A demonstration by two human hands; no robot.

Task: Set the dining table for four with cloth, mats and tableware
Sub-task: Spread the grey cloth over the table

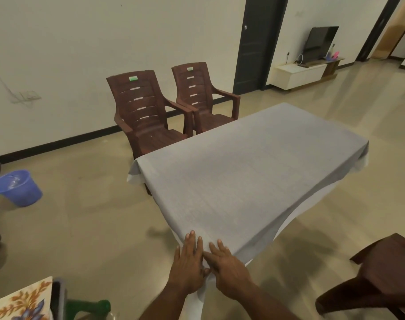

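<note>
A grey tablecloth point(247, 172) covers the whole dining table and hangs over its edges. Its white underside shows at the corners. My left hand point(188, 266) lies flat on the near corner of the cloth with fingers straight. My right hand point(226, 269) rests beside it on the same corner, fingers spread and pressing the cloth down. The two hands touch at the corner fold, where the cloth drops toward the floor. No mats or tableware are on the table.
Two brown plastic chairs point(146, 114) stand against the far wall behind the table. Another brown chair point(379, 280) is at the near right. A blue bucket point(18, 188) sits on the floor at left. A floral-patterned surface point(23, 301) and a green object point(90, 307) are at the bottom left.
</note>
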